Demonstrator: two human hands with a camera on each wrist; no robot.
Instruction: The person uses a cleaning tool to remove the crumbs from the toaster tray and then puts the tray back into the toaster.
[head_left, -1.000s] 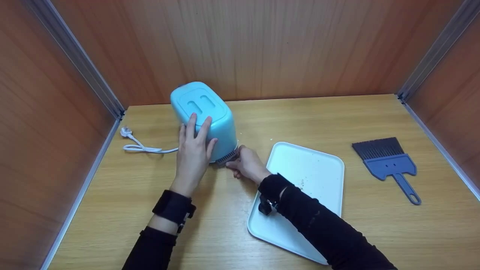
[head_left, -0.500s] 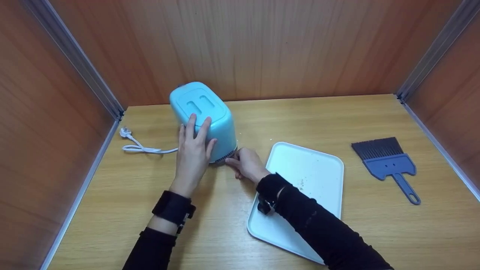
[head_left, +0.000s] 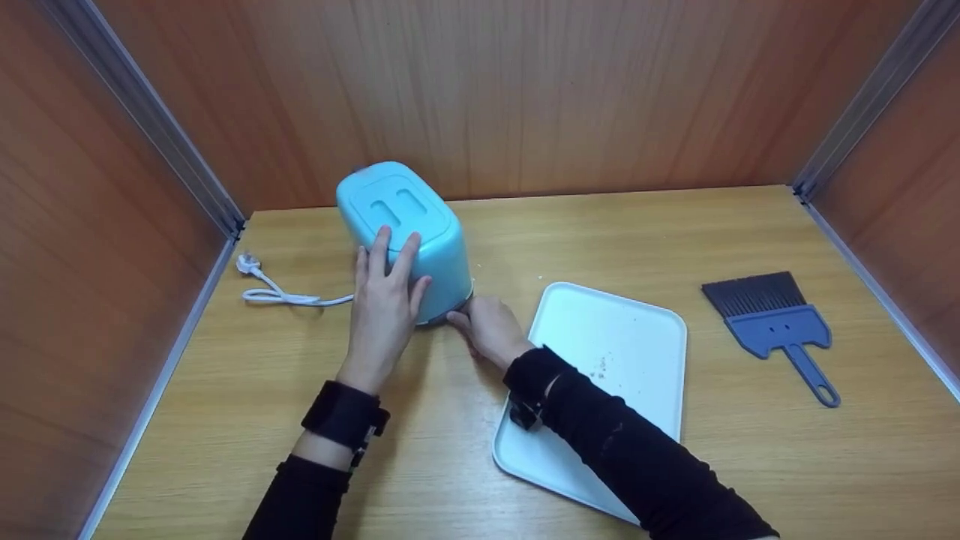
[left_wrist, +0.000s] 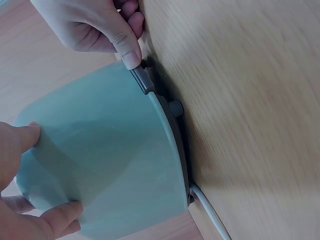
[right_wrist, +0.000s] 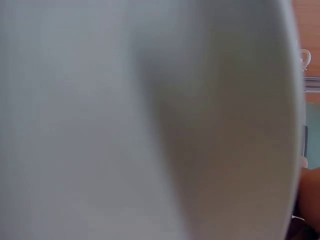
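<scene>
A light blue toaster (head_left: 409, 217) lies tipped on the wooden table (head_left: 450, 450), its base toward me. My left hand (head_left: 384, 296) rests flat against its near side, fingers straight, thumb on the right edge. My right hand (head_left: 486, 324) is at the toaster's lower right corner. In the left wrist view the right hand (left_wrist: 95, 25) has curled fingers, and its thumb and forefinger hold the end of the grey crumb tray (left_wrist: 145, 82), almost fully inside the toaster (left_wrist: 105, 150). The right wrist view is a blur of white.
A white serving tray (head_left: 637, 322) with a few crumbs (head_left: 600, 366) lies under my right forearm. A blue hand brush (head_left: 772, 319) lies at the right. The toaster's white cord (head_left: 289, 298) and plug (head_left: 247, 264) trail left. Wooden walls close in three sides.
The grey crumb tray stuck out from the toaster's base a second ago; my right hand has slid it in until only its end shows. The left hand has stayed on the toaster.
</scene>
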